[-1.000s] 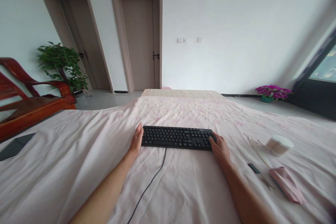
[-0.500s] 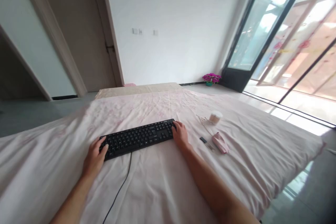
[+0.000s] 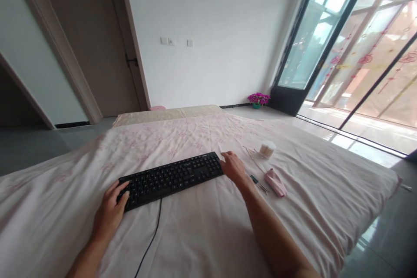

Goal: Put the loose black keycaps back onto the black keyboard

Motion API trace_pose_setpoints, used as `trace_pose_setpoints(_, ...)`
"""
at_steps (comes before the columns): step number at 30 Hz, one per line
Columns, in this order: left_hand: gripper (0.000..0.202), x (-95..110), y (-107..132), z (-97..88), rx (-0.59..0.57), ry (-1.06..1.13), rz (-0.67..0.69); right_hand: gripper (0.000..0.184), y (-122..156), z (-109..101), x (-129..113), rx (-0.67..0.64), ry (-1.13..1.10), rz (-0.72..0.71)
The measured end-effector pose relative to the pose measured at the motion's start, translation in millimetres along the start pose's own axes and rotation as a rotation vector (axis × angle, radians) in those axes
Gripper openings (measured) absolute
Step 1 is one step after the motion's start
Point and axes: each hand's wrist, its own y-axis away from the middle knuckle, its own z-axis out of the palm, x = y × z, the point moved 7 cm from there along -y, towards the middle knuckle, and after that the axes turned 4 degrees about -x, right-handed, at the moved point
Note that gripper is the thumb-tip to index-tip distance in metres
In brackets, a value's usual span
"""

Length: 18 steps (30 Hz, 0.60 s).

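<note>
A black keyboard [image 3: 172,178] lies slightly aslant on the pale pink sheet, its cable [image 3: 151,241] running toward me. My left hand [image 3: 112,204] grips the keyboard's left end, with the thumb and fingers over its edge. Just off the right end is my right hand [image 3: 233,166], fingers stretched out and holding nothing; the thumb side is close to the keyboard's corner. Right of that hand lie a folded pink cloth [image 3: 275,182], a small dark flat piece [image 3: 254,179] beside thin sticks [image 3: 262,188], and a round tub of cotton swabs [image 3: 267,149].
Several loose swabs [image 3: 250,151] lie left of the tub. The sheet [image 3: 312,208] covers a wide bed-like surface that drops to a shiny floor on the right. Beyond are a closed door [image 3: 87,43], a pot of magenta flowers [image 3: 259,100] and glass doors [image 3: 325,39].
My right hand has let go of the keyboard's right end and shifted a little right. My left hand stays on the left end. The view has tilted slightly.
</note>
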Motion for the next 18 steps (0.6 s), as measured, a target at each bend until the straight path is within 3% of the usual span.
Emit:
trace_pose_setpoints(4,0.041,9.5,2.7,-3.7,0.02,0.031,-0.019,0.034,-6.7,-13.7,49.4,-0.107,0.087,0.132)
trace_pose_setpoints(8,0.038,16.2,4.9,-7.3,0.047,0.067,-0.043,0.031,-12.3,-1.1,84.7,-0.257,0.165,0.182)
trace_pose_setpoints(14,0.036,20.2,6.0,-10.4,0.055,0.119,-0.066,0.038,-22.9,25.9,101.4,-0.312,0.203,0.159)
trace_pose_setpoints(18,0.034,22.3,6.0,-12.5,0.072,0.163,-0.076,0.033,-29.5,27.3,108.0,-0.187,0.131,0.166)
